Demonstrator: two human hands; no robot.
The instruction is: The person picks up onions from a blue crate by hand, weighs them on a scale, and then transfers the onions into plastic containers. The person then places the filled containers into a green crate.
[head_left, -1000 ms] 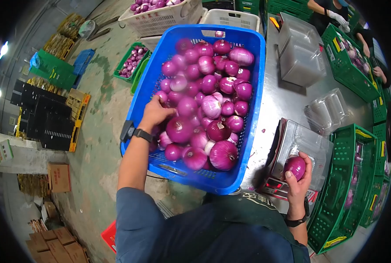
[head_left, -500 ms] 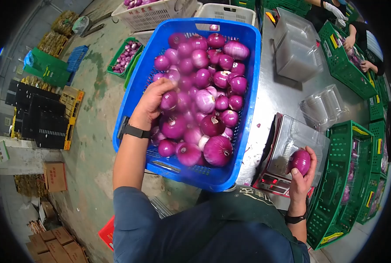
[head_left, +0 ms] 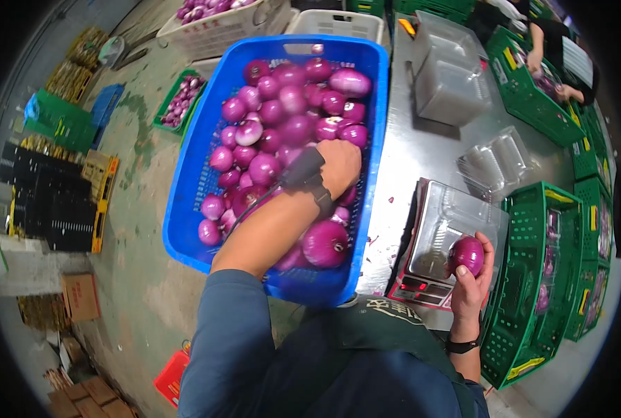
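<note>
A blue basket (head_left: 172, 209) holds a heap of red onions (head_left: 264, 169) of mixed sizes. Into the right side of that heap reaches my left hand (head_left: 340, 166), back of the hand up; its fingers are hidden, so whether it grips an onion cannot be told. My right hand (head_left: 472, 289) is closed around a single red onion (head_left: 468, 255), thumb in front. That onion is held over a clear plastic container (head_left: 439, 216), which sits on a scale (head_left: 422, 287) with red lit digits.
Stacked clear containers (head_left: 453, 87) and loose clear trays (head_left: 495, 157) stand on the metal table (head_left: 404, 146). Green crates (head_left: 495, 341) line the right side. At the upper right another person's hands (head_left: 568, 93) work at a green crate. White baskets (head_left: 338, 26) stand behind.
My left hand has moved from the left side of the blue basket across to its right side, down among the onions. My right hand still holds its onion over the container.
</note>
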